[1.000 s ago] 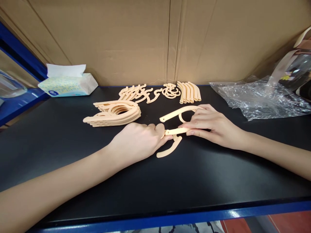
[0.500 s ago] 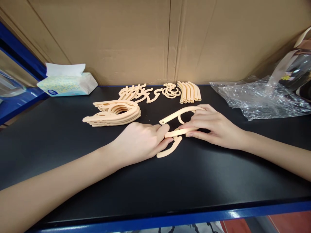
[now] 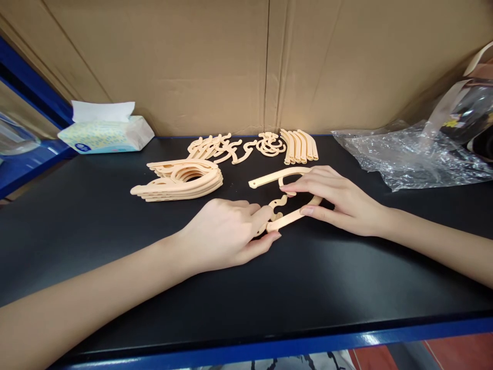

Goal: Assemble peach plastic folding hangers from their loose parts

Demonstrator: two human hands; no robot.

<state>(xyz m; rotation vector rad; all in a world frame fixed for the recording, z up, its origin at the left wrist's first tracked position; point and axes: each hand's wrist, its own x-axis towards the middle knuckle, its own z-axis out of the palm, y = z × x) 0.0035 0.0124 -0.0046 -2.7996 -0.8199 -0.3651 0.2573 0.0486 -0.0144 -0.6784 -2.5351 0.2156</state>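
Note:
A beige plastic folding hanger (image 3: 288,220) lies partly put together over the black tabletop, its two curved arms spread and a hook curve (image 3: 284,184) between them. Around its bend, my right hand (image 3: 339,198) is closed, thumb on the near arm and fingers on the far side. My left hand (image 3: 234,226) pinches a small wavy beige piece (image 3: 278,203) against the free end of the near arm; the fingers cover much of that joint. Left of the hands sits a stack of folded beige hangers (image 3: 181,180).
Along the back lie several wavy beige pieces (image 3: 208,146), a pile of beige hooks (image 3: 270,144) and a row of curved beige arms (image 3: 299,146). A tissue pack (image 3: 108,134) stands at the left, crumpled clear plastic (image 3: 416,154) at the right. Cardboard (image 3: 173,61) walls the back.
The hanger's arms have spread wider apart, and its near arm has swung toward me. The small wavy piece has turned, so its far end now points away from me.

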